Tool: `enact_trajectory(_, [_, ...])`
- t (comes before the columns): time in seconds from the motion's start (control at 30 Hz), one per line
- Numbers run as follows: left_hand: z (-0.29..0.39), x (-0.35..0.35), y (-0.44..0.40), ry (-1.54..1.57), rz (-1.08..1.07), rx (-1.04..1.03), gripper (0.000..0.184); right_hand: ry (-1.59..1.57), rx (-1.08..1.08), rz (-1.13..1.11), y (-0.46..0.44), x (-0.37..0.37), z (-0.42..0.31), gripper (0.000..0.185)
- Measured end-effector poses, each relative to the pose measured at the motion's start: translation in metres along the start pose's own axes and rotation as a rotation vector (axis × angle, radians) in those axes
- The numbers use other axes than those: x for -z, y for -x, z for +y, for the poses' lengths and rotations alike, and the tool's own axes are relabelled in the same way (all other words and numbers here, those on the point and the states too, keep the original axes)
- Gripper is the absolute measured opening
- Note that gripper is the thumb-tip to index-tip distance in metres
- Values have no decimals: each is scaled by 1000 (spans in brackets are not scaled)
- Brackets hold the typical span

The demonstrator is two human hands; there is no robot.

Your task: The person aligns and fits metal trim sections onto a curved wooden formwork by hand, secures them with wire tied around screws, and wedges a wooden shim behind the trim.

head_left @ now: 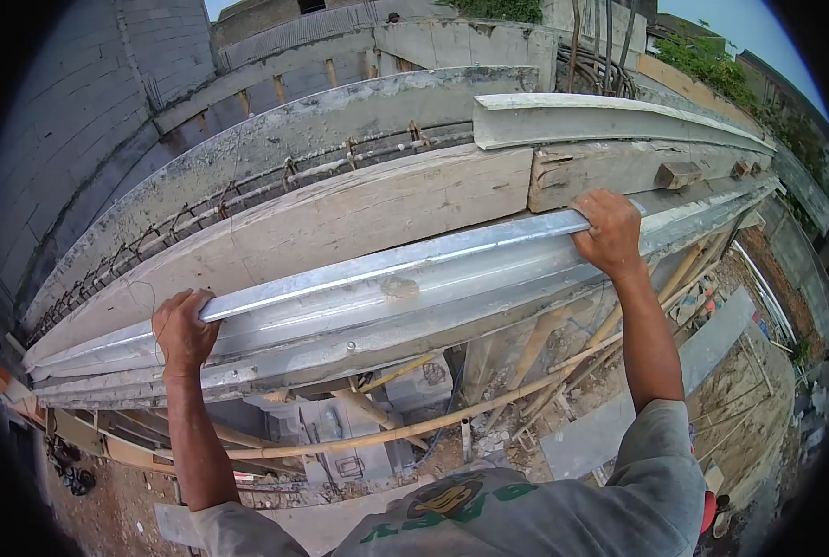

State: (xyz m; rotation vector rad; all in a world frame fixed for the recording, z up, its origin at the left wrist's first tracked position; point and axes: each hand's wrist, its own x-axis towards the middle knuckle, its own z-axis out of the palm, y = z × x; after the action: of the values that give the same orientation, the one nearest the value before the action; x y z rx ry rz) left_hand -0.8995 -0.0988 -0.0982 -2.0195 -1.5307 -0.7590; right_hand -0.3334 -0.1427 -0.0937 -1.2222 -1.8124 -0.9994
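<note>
A long, shiny galvanized metal channel point(386, 264) stretches across the view against the timber formwork. Toward its left part, my left hand point(183, 327) is closed over the upper edge. My right hand point(607, 230) wraps the same edge near the channel's right end. Both sets of fingers curl over the far side, so the fingertips are partly hidden. Directly behind the channel stands a pale wooden formwork board point(377, 209), with a second board point(609, 174) meeting it end to end. Below the channel runs a dusty ledge with bolt heads point(350, 345).
Another metal channel point(609, 123) rests atop the right board. Beyond the boards lie tied rebar point(289, 174) and a concrete wall point(340, 104). Bamboo poles point(405, 431) cross below, above rubble-strewn ground. A flat grey sheet point(586, 441) lies lower right. Wood blocks point(678, 174) stick out from the board.
</note>
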Motion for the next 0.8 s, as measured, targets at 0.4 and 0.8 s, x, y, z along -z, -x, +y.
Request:
enact_trajectory(0.4, [-1,56,-13,55,330,-205,23,153,30,-41,-38,73,8,17])
enact_trajectory(0.8, [71,90,-12,62,373,-317,24,409,-39,-142,128,69,251,38])
